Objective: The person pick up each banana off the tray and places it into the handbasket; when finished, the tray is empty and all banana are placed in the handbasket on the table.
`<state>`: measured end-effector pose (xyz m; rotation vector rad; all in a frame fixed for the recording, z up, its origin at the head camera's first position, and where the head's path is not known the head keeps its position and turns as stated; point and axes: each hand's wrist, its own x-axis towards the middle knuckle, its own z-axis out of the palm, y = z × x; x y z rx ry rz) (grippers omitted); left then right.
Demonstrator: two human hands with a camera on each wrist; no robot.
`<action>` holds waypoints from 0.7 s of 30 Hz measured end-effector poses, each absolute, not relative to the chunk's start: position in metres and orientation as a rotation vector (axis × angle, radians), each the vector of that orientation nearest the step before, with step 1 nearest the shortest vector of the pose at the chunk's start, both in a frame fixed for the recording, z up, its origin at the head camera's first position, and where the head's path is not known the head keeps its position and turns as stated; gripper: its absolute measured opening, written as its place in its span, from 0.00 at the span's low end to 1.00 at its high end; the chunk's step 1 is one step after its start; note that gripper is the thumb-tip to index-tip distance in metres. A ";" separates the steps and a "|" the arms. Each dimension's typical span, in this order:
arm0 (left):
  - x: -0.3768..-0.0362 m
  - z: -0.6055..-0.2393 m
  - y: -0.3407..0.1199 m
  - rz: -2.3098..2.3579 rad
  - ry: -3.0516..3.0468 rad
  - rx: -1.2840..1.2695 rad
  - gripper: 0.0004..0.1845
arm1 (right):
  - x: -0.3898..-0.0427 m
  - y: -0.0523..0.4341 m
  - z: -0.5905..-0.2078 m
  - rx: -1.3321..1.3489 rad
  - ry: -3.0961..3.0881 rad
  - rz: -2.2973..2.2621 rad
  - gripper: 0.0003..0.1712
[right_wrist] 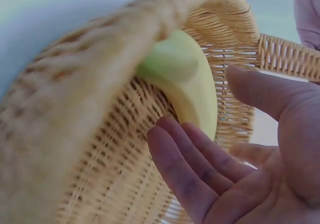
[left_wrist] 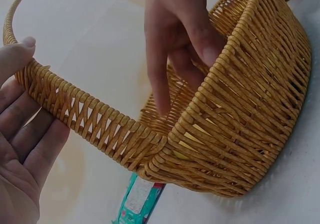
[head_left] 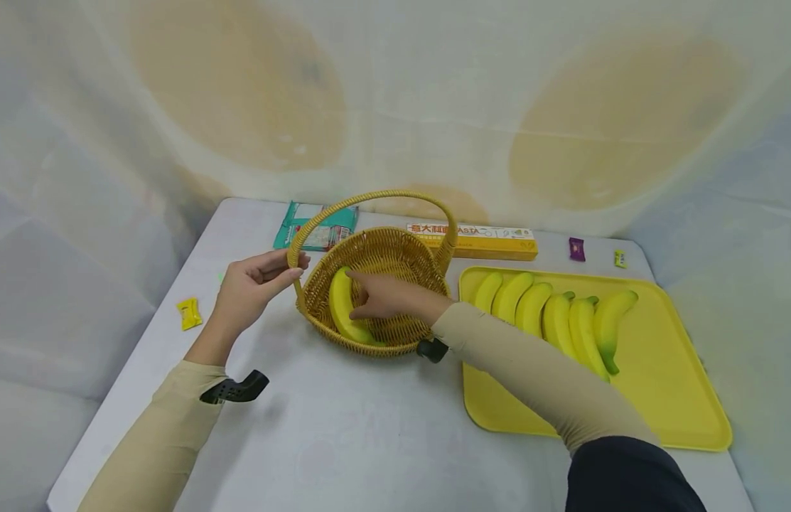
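A wicker basket (head_left: 401,249) with a tall arched handle stands on the white table. One yellow banana (head_left: 341,306) lies inside it against the left wall, its greenish end showing in the right wrist view. My left hand (head_left: 249,288) pinches the left foot of the handle (left_wrist: 95,111) between thumb and fingers. Inside the basket is my right hand (head_left: 391,295), with its fingers loosely spread beside the banana (right_wrist: 200,96). In the right wrist view a gap shows between thumb and fingers, and nothing is held there.
To the right, a yellow tray (head_left: 664,391) carries several bananas (head_left: 555,320). Behind the basket lie a teal packet (head_left: 334,235) and a pasta box (head_left: 491,247). Small wrapped sweets are a yellow one (head_left: 190,313) at left, a purple one (head_left: 577,249) and a green one (head_left: 620,259) at back right.
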<state>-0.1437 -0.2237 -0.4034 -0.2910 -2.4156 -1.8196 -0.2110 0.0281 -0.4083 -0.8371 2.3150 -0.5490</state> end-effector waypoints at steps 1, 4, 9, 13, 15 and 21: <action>-0.144 -0.404 -0.224 -1.818 -2.413 -0.295 0.19 | -0.210 0.033 -0.407 -0.848 2.326 -0.553 0.50; -0.145 -0.404 -0.224 -1.818 -2.406 -0.303 0.19 | -0.202 0.047 -0.404 -0.893 2.362 -0.581 0.46; -0.145 -0.405 -0.224 -1.817 -2.402 -0.311 0.18 | -0.184 0.074 -0.402 -0.943 2.488 -0.681 0.41; -0.144 -0.405 -0.225 -1.814 -2.400 -0.304 0.19 | -0.170 0.097 -0.401 -0.941 2.614 -0.763 0.37; -0.144 -0.405 -0.225 -1.821 -2.400 -0.302 0.19 | -0.163 0.110 -0.402 -0.930 2.668 -0.784 0.35; -0.144 -0.404 -0.224 -1.833 -2.404 -0.299 0.19 | -0.144 0.156 -0.407 -0.878 2.746 -0.841 0.35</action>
